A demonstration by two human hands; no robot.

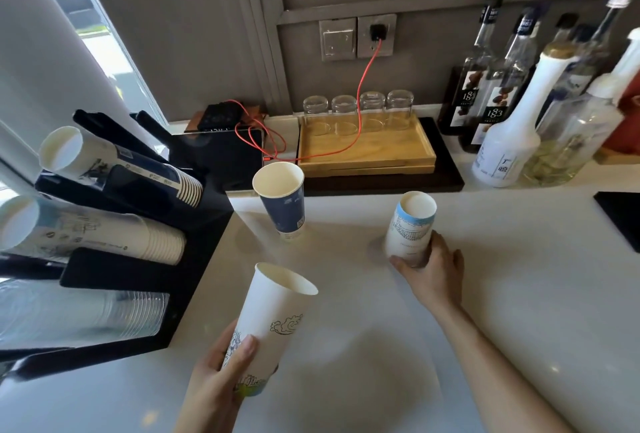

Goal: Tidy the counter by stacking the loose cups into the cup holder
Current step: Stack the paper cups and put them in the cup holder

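Head view: the left hand (pixel 221 373) grasps a tall white cup (pixel 273 325) near its base, mouth tilted up and away from the person. The right hand (pixel 433 266) is wrapped round the base of a light blue-banded cup (pixel 410 228) standing on the counter (pixel 502 294). A dark blue cup (pixel 282 202) stands loose between them, farther back. The cup holder (pixel 114 270) lies to the left, its stacks angled with open mouths up and leftward; the left hand is nearer, so its cup must probably turn mouth-leftward to nest
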